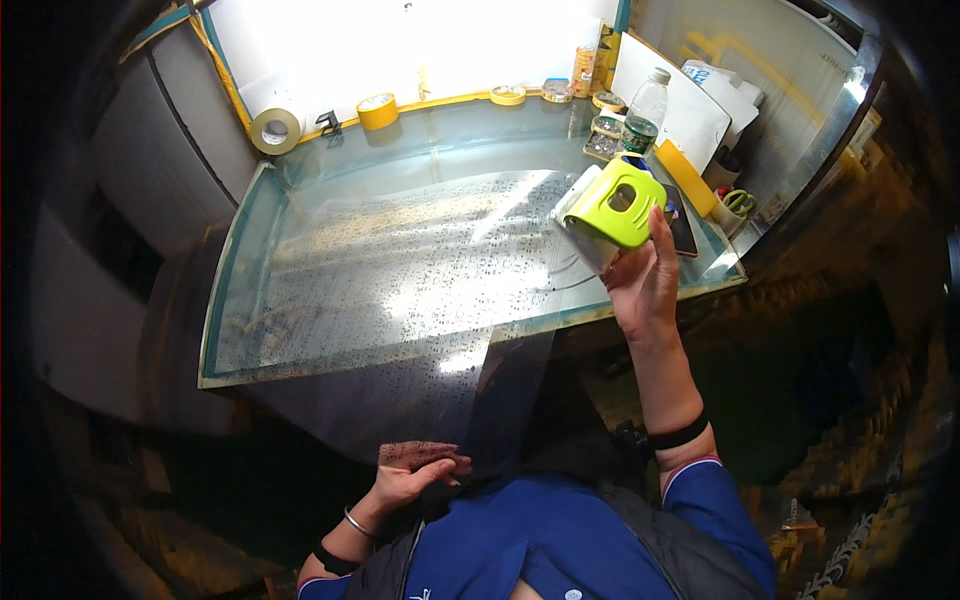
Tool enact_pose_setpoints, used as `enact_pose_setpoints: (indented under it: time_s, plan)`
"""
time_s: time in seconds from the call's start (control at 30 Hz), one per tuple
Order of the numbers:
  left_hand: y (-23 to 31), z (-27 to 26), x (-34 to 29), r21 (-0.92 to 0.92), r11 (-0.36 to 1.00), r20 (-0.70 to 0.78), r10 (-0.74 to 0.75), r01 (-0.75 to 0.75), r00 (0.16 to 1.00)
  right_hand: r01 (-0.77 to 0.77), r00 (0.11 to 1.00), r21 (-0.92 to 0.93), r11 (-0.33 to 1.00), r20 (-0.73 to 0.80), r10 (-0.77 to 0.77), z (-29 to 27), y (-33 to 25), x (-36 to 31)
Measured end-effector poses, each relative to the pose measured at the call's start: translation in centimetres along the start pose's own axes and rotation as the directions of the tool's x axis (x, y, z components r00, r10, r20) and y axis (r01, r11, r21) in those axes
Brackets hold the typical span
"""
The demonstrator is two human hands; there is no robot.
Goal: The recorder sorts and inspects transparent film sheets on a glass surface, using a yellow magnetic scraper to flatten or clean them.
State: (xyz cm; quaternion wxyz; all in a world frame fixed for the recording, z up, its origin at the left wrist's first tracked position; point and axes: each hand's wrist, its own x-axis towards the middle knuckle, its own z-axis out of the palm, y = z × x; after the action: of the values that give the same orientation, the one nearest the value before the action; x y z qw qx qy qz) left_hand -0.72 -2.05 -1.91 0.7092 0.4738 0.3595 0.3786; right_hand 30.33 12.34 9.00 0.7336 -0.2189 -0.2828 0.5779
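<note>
My right hand (645,285) is raised over the right side of the glass table, closed around a lime-green tape dispenser (612,205) with a pale, see-through part on its left. A large clear film (420,260) covered in small black marks lies over the table and hangs down past its front edge toward me. Low in front of my body, my left hand (410,472) is at the hanging end of this film. Its fingers show through the dotted film while the thumb lies on the near side, gripping the edge.
Along the back of the lit glass table (225,300) stand a wide tape roll (276,131), a yellow tape roll (377,112) and smaller rolls. At the right are a clear bottle (645,112), a dark flat item (682,228) and green-handled scissors (738,203). Side panels flank the table.
</note>
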Motion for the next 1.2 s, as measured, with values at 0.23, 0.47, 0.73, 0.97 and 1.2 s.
enact_pose_setpoints:
  time_s: [0.23,0.47,0.73,0.97,1.2]
  plan:
    - [0.0,-0.3,-0.5,0.041,0.998,0.027,0.038,-0.039,0.999,0.032,0.999,0.025,0.999,-0.021,-0.031,-0.3,-0.9,1.0]
    - [0.2,-0.1,-0.5,0.035,0.999,0.020,0.013,-0.014,1.000,0.044,0.997,0.038,0.998,-0.064,-0.042,-0.1,-0.8,1.0]
    - [0.1,-0.2,-0.6,0.027,1.000,0.022,-0.001,0.000,1.000,0.052,0.997,0.013,0.999,-0.052,-0.051,-0.6,-0.7,1.2]
    - [0.8,-0.1,-0.6,-0.016,0.998,0.000,-0.064,0.064,0.998,0.029,1.000,0.016,0.999,0.009,-0.029,-1.2,-0.5,0.9]
    - [1.7,0.5,1.3,-0.047,0.998,-0.082,-0.040,0.036,0.996,-0.107,0.993,0.051,0.993,0.065,0.103,-0.1,1.7,-3.0]
